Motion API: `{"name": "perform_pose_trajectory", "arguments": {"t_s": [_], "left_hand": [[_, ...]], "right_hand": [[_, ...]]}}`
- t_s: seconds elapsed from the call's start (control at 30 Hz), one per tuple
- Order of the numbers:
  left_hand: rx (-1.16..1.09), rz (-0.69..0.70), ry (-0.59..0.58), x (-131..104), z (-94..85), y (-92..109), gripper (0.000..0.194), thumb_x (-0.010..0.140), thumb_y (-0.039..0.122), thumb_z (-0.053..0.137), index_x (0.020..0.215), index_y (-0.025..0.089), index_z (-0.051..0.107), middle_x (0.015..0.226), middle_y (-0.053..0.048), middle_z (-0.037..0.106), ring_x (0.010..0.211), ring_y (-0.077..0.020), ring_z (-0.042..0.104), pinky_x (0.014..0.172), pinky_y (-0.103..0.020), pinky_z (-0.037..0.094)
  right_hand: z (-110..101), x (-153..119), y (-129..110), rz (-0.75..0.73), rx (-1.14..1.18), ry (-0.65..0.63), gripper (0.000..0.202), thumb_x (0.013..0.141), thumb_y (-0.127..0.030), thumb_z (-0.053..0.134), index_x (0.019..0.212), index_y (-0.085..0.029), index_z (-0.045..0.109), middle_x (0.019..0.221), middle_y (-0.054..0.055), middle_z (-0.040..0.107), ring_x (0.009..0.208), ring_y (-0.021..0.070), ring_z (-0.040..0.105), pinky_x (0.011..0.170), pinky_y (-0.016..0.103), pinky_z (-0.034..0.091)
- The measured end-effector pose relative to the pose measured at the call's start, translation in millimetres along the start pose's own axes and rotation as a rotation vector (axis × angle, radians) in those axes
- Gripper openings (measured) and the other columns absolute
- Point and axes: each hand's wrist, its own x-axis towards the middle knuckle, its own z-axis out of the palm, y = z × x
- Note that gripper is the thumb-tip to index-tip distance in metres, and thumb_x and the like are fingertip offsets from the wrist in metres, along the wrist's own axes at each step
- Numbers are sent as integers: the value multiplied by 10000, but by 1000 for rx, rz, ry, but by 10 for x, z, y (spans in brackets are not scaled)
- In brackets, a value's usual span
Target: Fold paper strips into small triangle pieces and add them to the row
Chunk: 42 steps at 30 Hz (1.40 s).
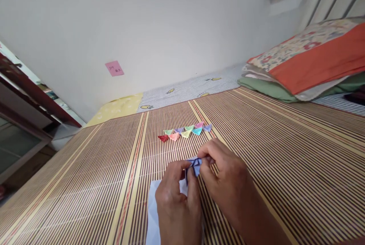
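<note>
A small folded piece of blue paper (195,166) is held between both hands above the striped mat. My left hand (179,199) pinches its left side between thumb and fingers. At its upper right corner, my right hand (221,167) grips the paper with thumb and forefinger. Beneath my left hand lies a white sheet (154,214), partly covered by it. Beyond the hands, several small folded paper triangles sit in two rows, among them a red one (163,138), a yellow one (186,134) and a turquoise one (197,131).
The striped mat (94,169) covers the bed. Folded bedding with an orange cover (319,66) is stacked at the back right. A pink note (114,68) is on the white wall, and a dark red frame (37,89) stands at the left.
</note>
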Motion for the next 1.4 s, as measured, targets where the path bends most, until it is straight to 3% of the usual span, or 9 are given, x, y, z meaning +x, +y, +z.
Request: {"name": "perform_pose_trajectory", "arguments": {"t_s": [0.17,0.67,1.03,1.17,1.4], "left_hand": [[-10,12,-1,27,-19,-30,109,949,143,616,933,227,685,831,-1,732,718,-165,691,657,-270,532],[-182,-139,-20,17,-29,14,129,970,200,587,894,238,684,784,10,704,702,-168,667,662,-286,532],[-167,-171,1,42,-86,-55,107,978,231,595,915,244,680,798,23,724,693,-149,672,643,-266,536],[-184,-195,11,52,-97,-62,83,958,245,623,909,238,690,770,19,718,654,-153,664,619,-268,537],[-159,-225,-2,57,-119,-129,36,926,254,669,909,235,694,717,21,686,652,-173,683,615,-284,536]], "right_hand": [[-33,14,-15,-10,54,-134,242,845,6,436,776,-194,553,848,33,607,794,189,590,722,334,444],[-37,-5,-52,-7,38,-138,209,866,-12,489,789,-192,563,842,45,634,822,222,603,750,383,492],[3,-33,-78,-87,-82,-265,245,921,-28,472,839,-169,654,1078,97,679,927,256,645,821,455,534],[-10,-17,-85,-86,-68,-316,257,934,-40,460,807,-166,645,1077,106,677,929,254,652,804,441,548],[23,-27,-70,-123,-11,-267,271,928,-26,431,860,-171,650,1044,113,687,871,234,668,723,375,552]]}}
